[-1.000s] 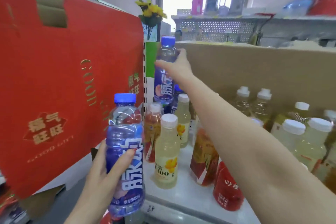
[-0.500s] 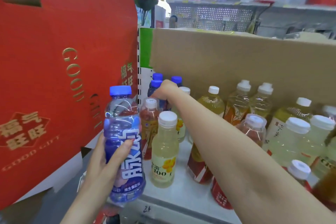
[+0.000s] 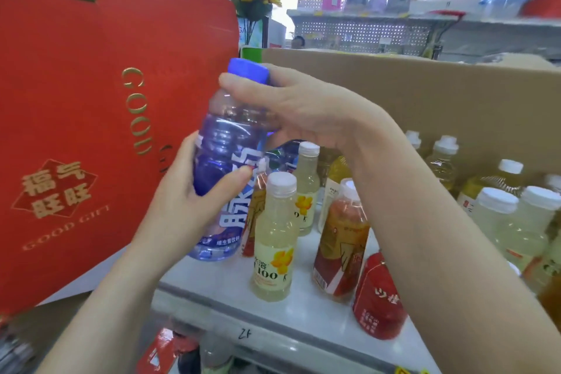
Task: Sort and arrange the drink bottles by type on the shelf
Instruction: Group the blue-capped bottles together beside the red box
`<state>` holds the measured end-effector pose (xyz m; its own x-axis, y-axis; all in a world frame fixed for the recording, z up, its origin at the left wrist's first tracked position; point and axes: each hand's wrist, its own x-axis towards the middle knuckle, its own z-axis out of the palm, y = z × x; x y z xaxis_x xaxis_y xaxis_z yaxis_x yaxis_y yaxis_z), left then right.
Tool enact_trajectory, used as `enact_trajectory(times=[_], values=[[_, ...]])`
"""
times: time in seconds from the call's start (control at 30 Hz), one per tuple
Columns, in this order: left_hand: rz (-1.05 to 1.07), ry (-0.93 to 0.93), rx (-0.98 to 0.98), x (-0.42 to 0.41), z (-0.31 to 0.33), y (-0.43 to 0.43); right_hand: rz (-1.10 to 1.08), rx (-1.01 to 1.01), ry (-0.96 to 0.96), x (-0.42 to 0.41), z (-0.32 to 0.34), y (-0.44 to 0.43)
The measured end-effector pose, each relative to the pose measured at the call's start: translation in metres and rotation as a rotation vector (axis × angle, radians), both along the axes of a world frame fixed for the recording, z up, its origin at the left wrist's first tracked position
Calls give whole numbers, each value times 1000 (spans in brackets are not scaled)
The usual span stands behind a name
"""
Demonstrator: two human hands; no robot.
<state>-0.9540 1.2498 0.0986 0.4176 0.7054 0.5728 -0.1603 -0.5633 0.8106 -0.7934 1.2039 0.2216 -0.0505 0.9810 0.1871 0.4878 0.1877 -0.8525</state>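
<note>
- Shows a blue drink bottle (image 3: pixel 226 161), upright, held up at the front left end of the white shelf (image 3: pixel 303 322).
- Shows the left hand (image 3: pixel 188 206) wrapped round the bottle's lower half, with the thumb lying across the white lettering of the label.
- Shows the right hand (image 3: pixel 303 109) curled round the bottle's neck and shoulder from the right, with one finger just under the blue cap (image 3: pixel 249 70).
- Places a pale yellow bottle (image 3: pixel 274 240) with a white cap upright on the shelf, just right of the held bottle, and a second yellow bottle (image 3: pixel 306 191) of the same kind behind it.
- Places an amber bottle (image 3: pixel 341 246) with a red label upright further right, beside a tilted red-wrapped bottle (image 3: pixel 378 300) near the front edge, its top hidden by the right forearm.
- Shows further blue bottles (image 3: pixel 288 150) at the back, mostly hidden by the hands.
- Shows white-capped bottles (image 3: pixel 498 215) massed at the right, in front of a cardboard box (image 3: pixel 425 94).
- Bounds the scene on the left with a red gift box (image 3: pixel 76 130).
</note>
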Motion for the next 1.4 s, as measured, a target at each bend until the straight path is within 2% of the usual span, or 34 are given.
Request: enact_trajectory(times=[0.1,0.2,0.3,0.43,0.53,0.73,0.87,0.97,1.07,1.13,1.4], values=[[-7,23,86,10,20,3,-60,114,104,1,4,-12],[83,15,152,18,35,23,-257,236,199,14,18,-20],[184,-57,72,28,25,57,-488,387,259,42,29,-20],[181,300,-40,57,-17,73,-721,608,241,72,27,-22],[125,383,-78,74,-38,65,-777,647,209,77,12,-23],[187,332,-51,47,-49,60,-697,544,312,79,-8,-11],[191,380,-81,9,-51,56,-582,451,207,59,-17,14],[198,361,-116,-10,-54,52,-490,301,1,43,-27,38],[219,342,-117,-18,-58,48,-435,54,-372,30,-37,46],[232,329,-113,-19,-60,47,-426,-83,-520,26,-47,48],[249,221,-96,-10,-73,45,-444,-177,-444,27,-56,49]])
